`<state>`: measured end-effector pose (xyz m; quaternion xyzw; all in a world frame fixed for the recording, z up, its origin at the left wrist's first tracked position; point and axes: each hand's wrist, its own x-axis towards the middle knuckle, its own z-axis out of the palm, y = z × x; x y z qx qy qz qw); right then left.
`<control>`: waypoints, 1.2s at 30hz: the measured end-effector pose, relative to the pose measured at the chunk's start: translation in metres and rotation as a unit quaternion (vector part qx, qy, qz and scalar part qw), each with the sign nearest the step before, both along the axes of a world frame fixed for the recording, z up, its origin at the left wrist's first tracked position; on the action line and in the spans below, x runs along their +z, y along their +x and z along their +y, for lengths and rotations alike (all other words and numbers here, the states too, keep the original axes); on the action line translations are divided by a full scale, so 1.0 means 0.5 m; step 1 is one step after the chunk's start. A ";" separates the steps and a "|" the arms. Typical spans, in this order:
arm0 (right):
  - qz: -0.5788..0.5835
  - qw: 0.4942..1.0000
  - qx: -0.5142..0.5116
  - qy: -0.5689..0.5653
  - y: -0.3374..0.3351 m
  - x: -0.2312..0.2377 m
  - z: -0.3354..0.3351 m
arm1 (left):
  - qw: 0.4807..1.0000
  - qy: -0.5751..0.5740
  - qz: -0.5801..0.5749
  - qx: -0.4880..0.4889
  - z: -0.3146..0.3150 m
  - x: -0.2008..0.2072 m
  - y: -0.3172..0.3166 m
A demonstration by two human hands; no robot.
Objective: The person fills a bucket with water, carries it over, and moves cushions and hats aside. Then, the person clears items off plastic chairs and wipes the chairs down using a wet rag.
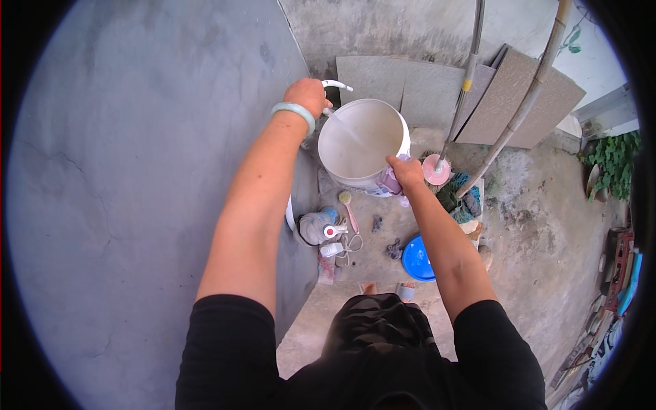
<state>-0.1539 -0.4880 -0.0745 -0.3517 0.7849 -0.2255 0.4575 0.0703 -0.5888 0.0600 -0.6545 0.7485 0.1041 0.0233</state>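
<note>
My left hand (307, 96), with a pale bangle at its wrist, is closed around a white hose (336, 84). A stream of water (350, 130) runs from the hose end into a white bucket (335, 147). The bucket's mouth faces me, and cloudy-looking water shows inside. On the right side of the bucket's rim, my right hand (408, 171) grips a purple cloth (389, 183) and presses it against the outside wall. Part of the cloth is hidden under my fingers.
Below the bucket lie a pink-handled brush (349, 210), a device with a red button (329, 232) and cord, and a blue round lid or basin (417, 260). A mop with a pink disc (436, 169) and a bamboo pole (523, 109) lean right. Grey boards (372, 75) stand behind.
</note>
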 end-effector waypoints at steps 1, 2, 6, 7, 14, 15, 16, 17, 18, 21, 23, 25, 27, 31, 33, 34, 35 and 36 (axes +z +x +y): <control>0.001 1.000 -0.001 -0.001 -0.007 -0.008 -0.004 | 1.000 -0.009 0.000 0.002 -0.001 0.001 -0.004; 0.013 1.000 0.003 -0.005 -0.015 -0.026 -0.011 | 1.000 -0.010 0.002 0.001 -0.004 0.000 -0.006; 0.037 0.999 0.020 -0.017 -0.031 -0.023 -0.022 | 1.000 -0.004 0.020 0.013 -0.009 -0.004 -0.003; 0.038 0.999 0.021 -0.018 -0.033 -0.015 -0.024 | 1.000 0.004 0.024 0.018 -0.009 -0.002 -0.003; 0.076 0.993 0.086 0.016 -0.041 0.033 -0.040 | 0.999 -0.007 0.030 0.033 -0.006 -0.002 -0.009; 0.091 0.991 0.102 0.007 -0.037 0.044 -0.042 | 0.999 -0.006 0.030 0.036 -0.007 -0.003 -0.007; 0.092 0.990 0.103 0.006 -0.034 0.056 -0.042 | 0.999 -0.005 0.030 0.039 -0.006 -0.004 -0.005; 0.091 0.989 0.116 0.008 -0.031 0.069 -0.043 | 0.999 -0.006 0.030 0.041 -0.004 -0.006 -0.002; 0.090 0.988 0.128 0.008 -0.028 0.085 -0.044 | 0.999 -0.008 0.030 0.038 -0.003 -0.006 -0.001; 0.098 0.985 0.141 0.001 -0.027 0.099 -0.055 | 0.999 -0.014 0.033 0.037 0.000 -0.007 -0.001; 0.098 0.986 0.136 -0.001 -0.034 0.093 -0.070 | 0.998 -0.016 0.038 0.038 -0.001 -0.006 -0.008; 0.095 0.986 0.134 -0.002 -0.028 0.099 -0.074 | 0.998 -0.014 0.036 0.043 -0.002 -0.007 -0.006; 0.104 0.983 0.154 -0.004 -0.026 0.110 -0.075 | 0.998 -0.016 0.037 0.039 -0.001 -0.010 -0.002; 0.120 0.980 0.158 -0.002 -0.023 0.107 -0.079 | 0.998 -0.023 0.039 0.037 0.002 -0.011 -0.002; 0.122 0.980 0.157 0.004 -0.021 0.111 -0.080 | 0.998 -0.018 0.040 0.038 0.001 -0.010 -0.004; 0.122 0.980 0.158 0.004 -0.019 0.113 -0.079 | 0.998 -0.013 0.040 0.040 0.001 -0.009 -0.003; 0.120 0.980 0.158 0.010 -0.016 0.116 -0.079 | 0.998 -0.013 0.040 0.040 0.002 -0.007 -0.003; 0.119 0.980 0.157 0.016 -0.015 0.117 -0.079 | 0.998 -0.013 0.038 0.039 0.003 -0.006 -0.004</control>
